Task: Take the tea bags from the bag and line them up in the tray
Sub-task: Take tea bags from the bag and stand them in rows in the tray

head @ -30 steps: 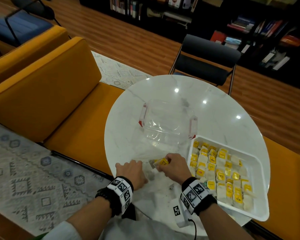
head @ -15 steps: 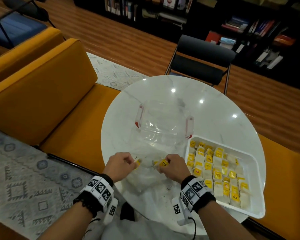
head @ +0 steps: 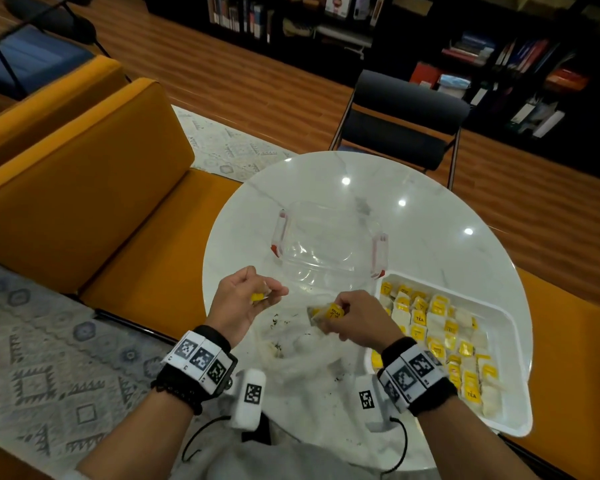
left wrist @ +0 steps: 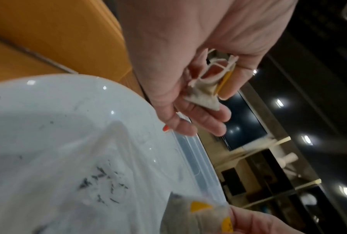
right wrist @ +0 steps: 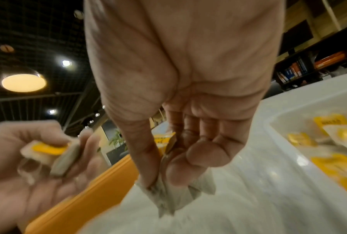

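Note:
My left hand is lifted above the table's left edge and pinches a tea bag with a yellow tag between thumb and fingers; the same bag shows in the right wrist view. My right hand pinches another tea bag with a yellow tag, just left of the white tray. The tray holds several tea bags in rows. The clear plastic bag lies flat on the table between my wrists, with loose tea crumbs inside.
A clear plastic lid with red clips lies on the round white marble table behind my hands. An orange bench stands at the left, a black chair beyond the table, bookshelves farther back.
My left hand has come out of the bag holding a tea bag and risen to the left. The right hand has stayed near the tray's corner with its tea bag.

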A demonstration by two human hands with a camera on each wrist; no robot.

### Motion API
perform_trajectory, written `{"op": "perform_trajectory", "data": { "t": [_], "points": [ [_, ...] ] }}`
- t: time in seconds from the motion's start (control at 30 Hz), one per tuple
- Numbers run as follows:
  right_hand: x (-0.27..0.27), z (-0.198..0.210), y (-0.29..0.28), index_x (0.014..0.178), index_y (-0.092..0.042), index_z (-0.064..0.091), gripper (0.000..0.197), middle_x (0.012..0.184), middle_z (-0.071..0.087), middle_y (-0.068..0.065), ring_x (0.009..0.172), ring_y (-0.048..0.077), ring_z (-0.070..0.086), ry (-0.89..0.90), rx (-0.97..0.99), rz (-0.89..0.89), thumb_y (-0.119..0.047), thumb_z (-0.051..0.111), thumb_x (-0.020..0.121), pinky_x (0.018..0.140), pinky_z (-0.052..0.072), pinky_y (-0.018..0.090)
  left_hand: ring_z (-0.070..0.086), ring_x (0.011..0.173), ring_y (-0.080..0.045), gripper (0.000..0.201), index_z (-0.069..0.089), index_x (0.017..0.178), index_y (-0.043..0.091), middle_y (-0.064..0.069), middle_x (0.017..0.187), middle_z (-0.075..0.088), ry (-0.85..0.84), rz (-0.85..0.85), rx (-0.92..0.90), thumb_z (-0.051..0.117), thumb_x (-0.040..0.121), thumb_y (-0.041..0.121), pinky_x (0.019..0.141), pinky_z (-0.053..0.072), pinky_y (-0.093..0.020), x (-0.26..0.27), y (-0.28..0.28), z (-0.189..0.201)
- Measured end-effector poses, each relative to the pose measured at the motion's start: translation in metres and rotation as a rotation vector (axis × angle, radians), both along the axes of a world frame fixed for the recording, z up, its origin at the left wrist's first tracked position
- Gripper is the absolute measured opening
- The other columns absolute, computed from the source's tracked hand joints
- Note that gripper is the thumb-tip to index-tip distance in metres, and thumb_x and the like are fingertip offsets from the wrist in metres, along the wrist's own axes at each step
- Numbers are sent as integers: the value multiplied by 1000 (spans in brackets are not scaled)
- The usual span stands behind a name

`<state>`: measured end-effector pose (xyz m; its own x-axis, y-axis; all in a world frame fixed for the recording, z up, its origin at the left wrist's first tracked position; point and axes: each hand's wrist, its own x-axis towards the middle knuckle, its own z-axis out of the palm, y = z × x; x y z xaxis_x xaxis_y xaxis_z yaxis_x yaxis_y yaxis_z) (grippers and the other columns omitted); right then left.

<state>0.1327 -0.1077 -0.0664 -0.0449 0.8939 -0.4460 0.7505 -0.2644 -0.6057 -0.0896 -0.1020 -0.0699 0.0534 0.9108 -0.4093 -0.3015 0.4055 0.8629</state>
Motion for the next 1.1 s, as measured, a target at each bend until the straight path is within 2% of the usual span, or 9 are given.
{"op": "perform_trajectory", "data": {
  "t": [0.13,0.2,0.3,0.4,0.53,0.63,0.87,1.0,1.1],
  "points": [
    [1,46,7,77,-3,63,25,78,74,12,55,12,64,80,-1,81,-17,83,75,56,52,26,61,64,-24,30,50,65,11,-9,65,56,-211,77,-225,45,91,-2,72,55,-40,10,4,1],
    [-2,68,9,76,-3,63,27,75,74,10,55,13,64,116,-4,127,-19,85,73,59,51,28,62,63,-26,18,55,82,10,-10,67,57,-243,86,-301,44,91,-1,70,55,-41,17,5,0],
    [-12,92,11,76,-1,63,26,76,74,15,57,15,63,213,-30,181,-14,85,73,61,51,31,61,73,-30,25,60,106,5,-16,81,63,-215,53,-354,41,91,-2,66,57,-41,25,4,-4],
    [-22,104,11,78,-1,64,22,75,71,17,57,16,63,316,-67,225,-11,84,76,58,51,26,60,89,-35,29,68,113,-1,-24,106,64,-165,-13,-379,48,92,3,66,59,-41,30,1,-5],
    [-31,110,11,82,1,65,21,68,67,8,57,15,61,383,-91,251,-9,83,78,56,50,23,64,100,-41,27,72,113,2,-30,111,66,-169,-90,-355,55,94,12,86,58,-50,35,-4,2],
    [-30,112,12,86,6,63,24,70,68,10,57,17,59,425,-119,259,-8,81,79,57,49,25,71,90,-37,30,77,98,7,-25,100,70,-271,-196,-304,48,95,15,101,48,-56,38,-5,12],
    [-25,118,15,90,9,60,25,76,67,12,58,17,58,486,-182,324,-5,79,81,59,49,26,69,65,-26,39,78,74,3,-17,74,69,-525,-262,-287,47,78,26,97,45,-51,51,-11,29],
    [-26,109,17,88,-2,64,24,79,69,15,63,18,60,276,-156,414,-15,81,78,65,52,38,70,77,-32,51,79,92,3,-19,91,71,-632,-275,-353,45,93,41,86,54,-49,50,-9,26],
    [-34,92,20,82,-14,62,26,73,61,-1,66,13,56,-104,-38,491,-28,82,74,65,48,34,68,89,-30,67,78,104,7,-15,99,69,-589,-333,-411,49,90,66,83,57,-51,46,-8,24]
  ]
}}
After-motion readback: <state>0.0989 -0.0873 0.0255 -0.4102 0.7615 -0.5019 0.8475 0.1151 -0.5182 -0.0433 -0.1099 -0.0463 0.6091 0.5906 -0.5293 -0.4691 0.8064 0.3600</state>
